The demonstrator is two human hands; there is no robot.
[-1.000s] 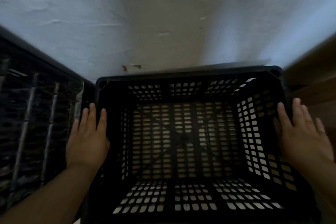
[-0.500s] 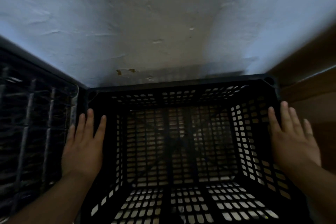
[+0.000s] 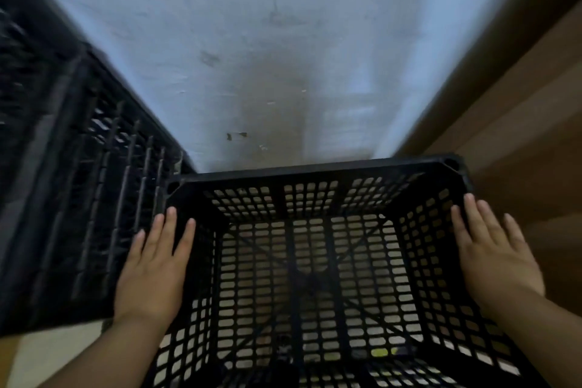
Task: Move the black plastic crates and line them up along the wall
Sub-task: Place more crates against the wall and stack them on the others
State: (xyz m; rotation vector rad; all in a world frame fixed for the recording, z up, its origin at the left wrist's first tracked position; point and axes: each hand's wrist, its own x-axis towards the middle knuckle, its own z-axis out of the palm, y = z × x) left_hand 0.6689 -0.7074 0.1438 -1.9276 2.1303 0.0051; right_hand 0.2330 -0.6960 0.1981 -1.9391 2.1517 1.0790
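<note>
Pale plastered wall [image 3: 267, 57] fills twelve o'clock, and the black perforated plastic crate [image 3: 315, 174] sits at its foot, far rim close in. Left hand [image 3: 154, 268] lies flat on the nine o'clock rim and right hand [image 3: 494, 258] flat on the three o'clock rim, fingers straight. Best now: push evenly on both sides, square the far rim to the wall, and snug it beside the black slatted neighbour crate [image 3: 78, 183] at nine o'clock.

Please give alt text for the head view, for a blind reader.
The left hand and right hand rest flat, fingers straight, on the side rims of a black mesh crate near a pale wall. A second black crate stands at its left, a brown surface at its right.
</note>
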